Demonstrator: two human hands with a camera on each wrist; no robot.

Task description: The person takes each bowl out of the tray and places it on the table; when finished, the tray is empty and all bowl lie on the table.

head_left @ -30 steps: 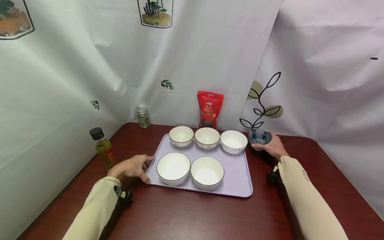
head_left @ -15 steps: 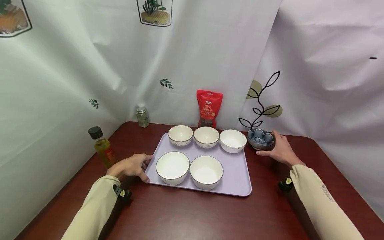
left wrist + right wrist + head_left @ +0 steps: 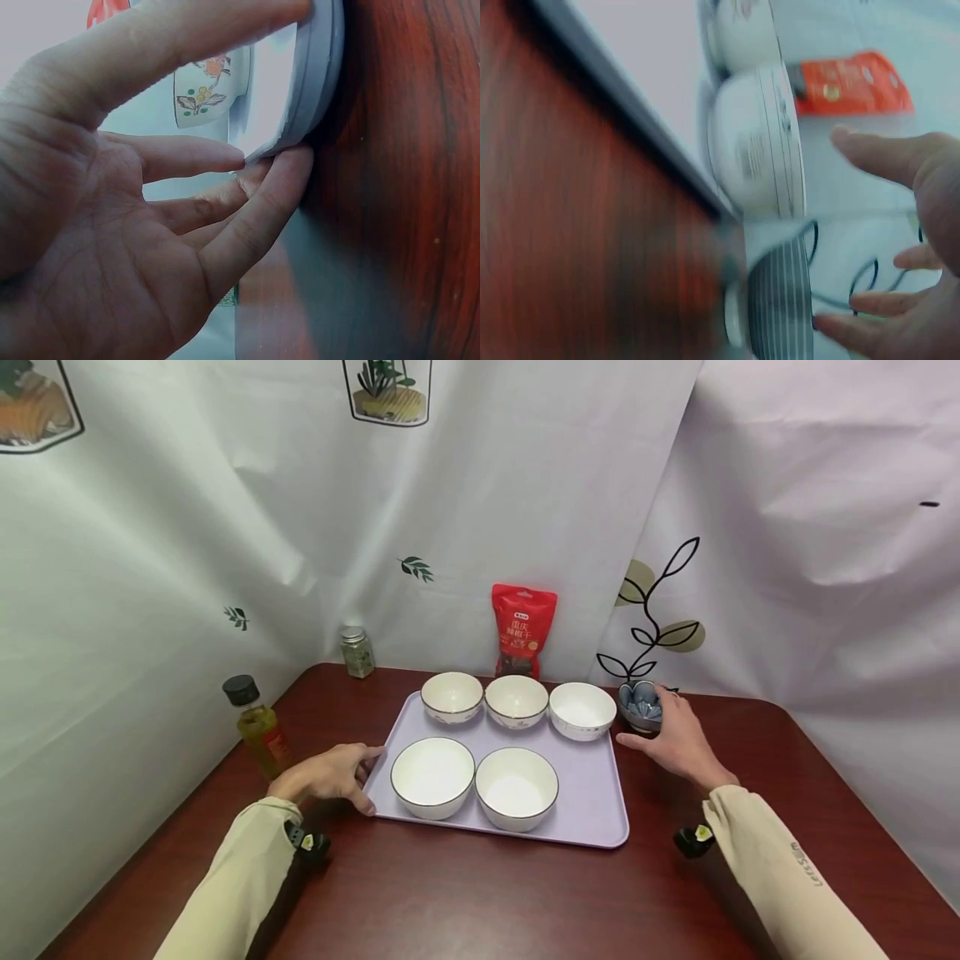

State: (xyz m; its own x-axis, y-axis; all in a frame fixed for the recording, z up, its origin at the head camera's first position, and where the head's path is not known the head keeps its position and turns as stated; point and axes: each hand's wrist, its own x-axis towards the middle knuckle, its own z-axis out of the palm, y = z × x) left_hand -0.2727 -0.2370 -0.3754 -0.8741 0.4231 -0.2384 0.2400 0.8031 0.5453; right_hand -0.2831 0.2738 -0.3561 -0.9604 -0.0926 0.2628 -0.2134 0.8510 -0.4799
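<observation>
My left hand [image 3: 330,774] grips the left edge of a pale lilac tray [image 3: 592,793], thumb near the front corner. In the left wrist view its fingertips meet the tray rim [image 3: 289,135] just above the tabletop. My right hand [image 3: 678,739] reaches over a small dark bowl [image 3: 640,706] with blue petal shapes inside, standing off the tray's back right corner. The right wrist view shows the bowl's striped outside [image 3: 780,300], the thumb stretched apart and the fingers at its rim. On the tray are two larger white bowls [image 3: 432,781] in front and three smaller bowls [image 3: 516,700] behind.
A red pouch [image 3: 522,622] stands behind the tray against the white curtain [image 3: 465,510]. At the back left is a small spice jar [image 3: 357,653]. An oil bottle with a black cap [image 3: 262,735] stands just beyond my left wrist on the dark red wooden table [image 3: 465,902].
My right hand first shifted right, off the dark bowl's near side, then came back left over it. The left hand and the tray have stayed in place.
</observation>
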